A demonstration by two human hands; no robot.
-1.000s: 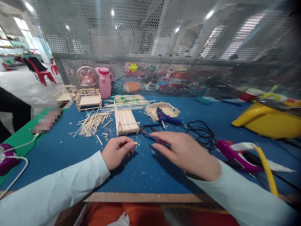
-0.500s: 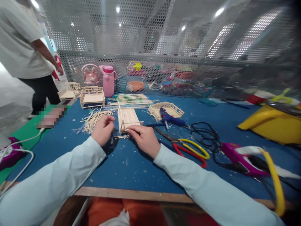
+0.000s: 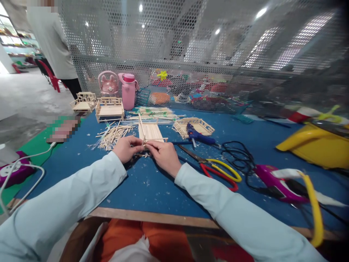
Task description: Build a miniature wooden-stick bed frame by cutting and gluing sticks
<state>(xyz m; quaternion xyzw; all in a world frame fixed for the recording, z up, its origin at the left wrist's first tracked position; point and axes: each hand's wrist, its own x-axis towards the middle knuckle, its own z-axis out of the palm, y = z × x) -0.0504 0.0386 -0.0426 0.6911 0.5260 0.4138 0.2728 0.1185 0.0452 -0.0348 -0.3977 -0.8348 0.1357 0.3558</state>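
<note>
A small frame of pale wooden sticks [image 3: 151,131] lies on the blue table, with a flat slatted base and a thin rail along its near side. At its near left corner my left hand [image 3: 127,148] pinches the frame's edge between thumb and fingers. Right beside it, my right hand [image 3: 165,154] is closed at the same corner, its fingertips almost meeting the left ones. The exact bit of stick between the fingertips is too small to make out. Loose sticks [image 3: 116,135] are heaped left of the frame.
Scissors [image 3: 203,160] and a blue glue gun [image 3: 199,136] on a stick tray [image 3: 209,128] lie to the right, near black cables and a purple power strip [image 3: 283,185]. Stick models [image 3: 110,111] and a pink bottle [image 3: 128,92] stand behind. A person [image 3: 58,47] stands back left.
My left hand has moved right to the frame's corner and meets my right hand there. The person at the left has moved farther away, and the view has shifted slightly.
</note>
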